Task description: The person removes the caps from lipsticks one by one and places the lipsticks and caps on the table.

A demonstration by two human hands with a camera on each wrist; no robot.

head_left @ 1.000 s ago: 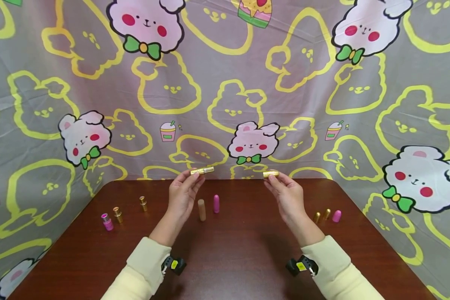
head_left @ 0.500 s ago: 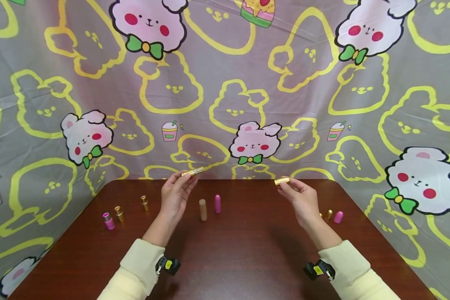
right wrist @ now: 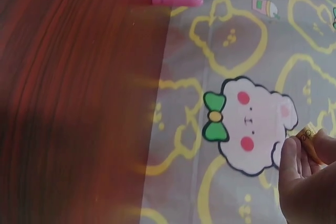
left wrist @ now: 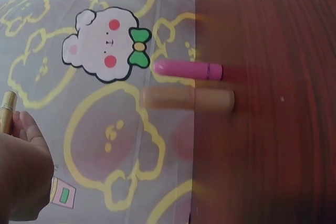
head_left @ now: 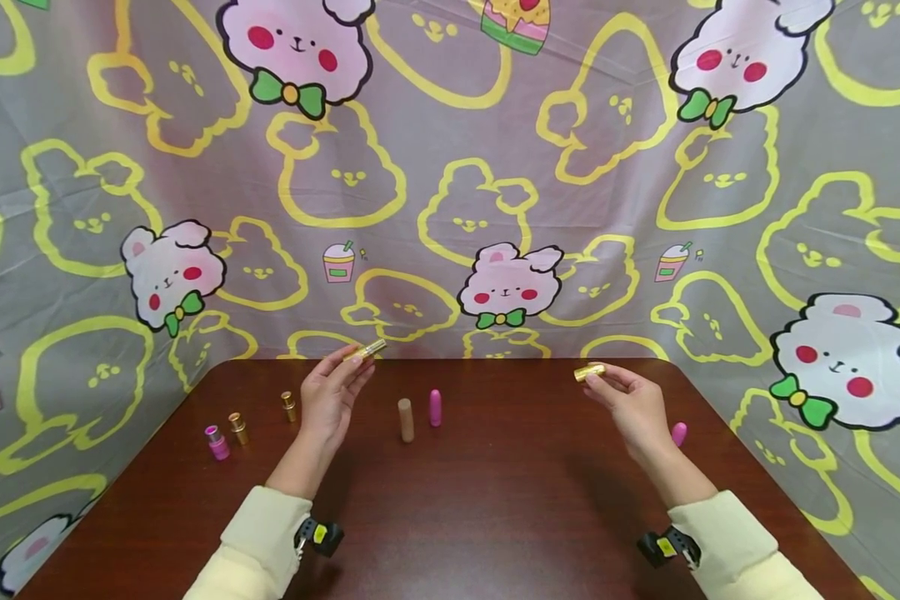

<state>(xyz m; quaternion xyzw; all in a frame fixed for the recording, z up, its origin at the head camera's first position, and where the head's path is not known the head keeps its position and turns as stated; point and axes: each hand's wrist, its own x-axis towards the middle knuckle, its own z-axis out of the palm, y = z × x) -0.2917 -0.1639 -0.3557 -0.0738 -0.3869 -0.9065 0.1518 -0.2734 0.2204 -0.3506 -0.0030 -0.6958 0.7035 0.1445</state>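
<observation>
My left hand (head_left: 328, 396) holds an uncapped gold lipstick (head_left: 370, 349) between thumb and fingers, tilted up to the right above the table's far edge. The left wrist view shows part of that lipstick (left wrist: 7, 111) at its left edge. Over on the right, my right hand (head_left: 633, 412) pinches a gold lipstick cap (head_left: 589, 372), raised above the table. Dark lettering shows on the cap (right wrist: 310, 137) in the right wrist view. Between the hands, a tan lipstick tube (head_left: 406, 420) and a pink one (head_left: 435, 408) stand upright, both with their caps on.
At the table's left stand an uncapped pink lipstick (head_left: 217, 443) and two uncapped gold ones (head_left: 237, 428). A pink cap (head_left: 678, 433) peeks out behind my right wrist. A patterned cloth (head_left: 465, 125) hangs behind the brown table (head_left: 487, 500).
The hands have drawn apart: left hand with the lipstick leftward, right hand with the cap rightward and slightly down. My right hand and wrist now hide the gold caps on the table.
</observation>
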